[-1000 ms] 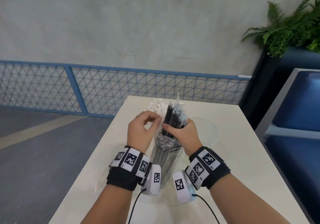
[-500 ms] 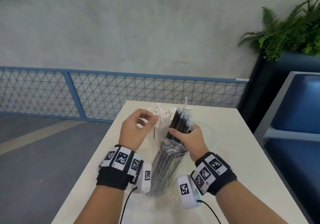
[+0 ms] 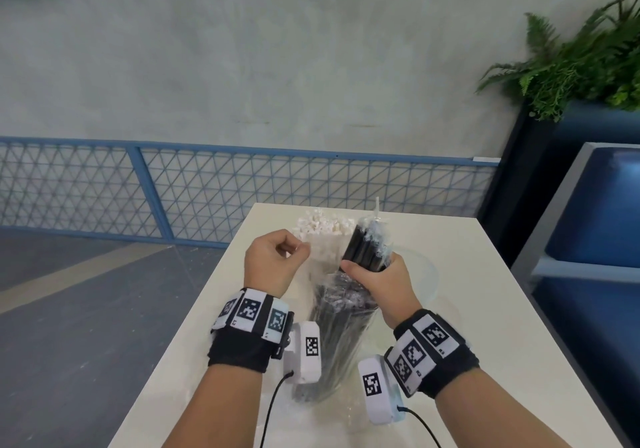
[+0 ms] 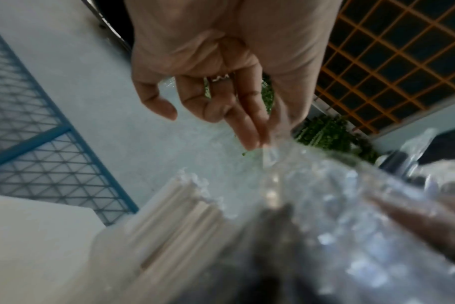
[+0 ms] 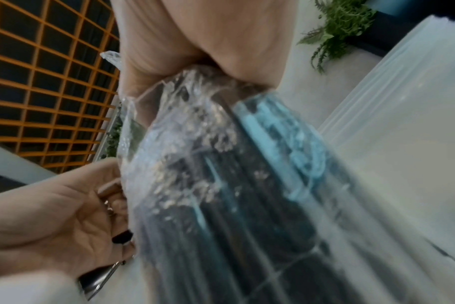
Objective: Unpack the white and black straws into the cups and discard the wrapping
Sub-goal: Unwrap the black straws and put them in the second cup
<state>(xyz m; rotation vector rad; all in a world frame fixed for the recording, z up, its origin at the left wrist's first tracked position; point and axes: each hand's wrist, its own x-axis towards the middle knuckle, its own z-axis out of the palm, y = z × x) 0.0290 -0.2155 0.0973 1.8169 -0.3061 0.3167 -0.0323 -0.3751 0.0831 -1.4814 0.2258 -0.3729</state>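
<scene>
A bundle of black straws [image 3: 362, 248] stands upright on the table, wrapped in crinkled clear wrapping [image 3: 337, 312]. My right hand [image 3: 367, 274] grips the bundle near its top; the right wrist view shows the black straws [image 5: 221, 185] inside the film under my palm. To the left of the bundle, my left hand [image 3: 299, 248] pinches a stretch of the clear wrapping [image 4: 286, 164] between thumb and fingers [image 4: 252, 131]. White straws [image 3: 323, 225] stand just behind the hands, and the white straws [image 4: 174, 207] show in the left wrist view. Their cup is hidden.
The white table [image 3: 485, 326] is narrow, with floor dropping off on the left. A clear round container [image 3: 427, 274] sits right of the bundle. A blue seat [image 3: 595, 240] and a planter with ferns [image 3: 571, 67] stand to the right.
My left hand has drawn away from the bundle's top to the left, pulling the clear film with it. My right hand keeps its grip on the black straws.
</scene>
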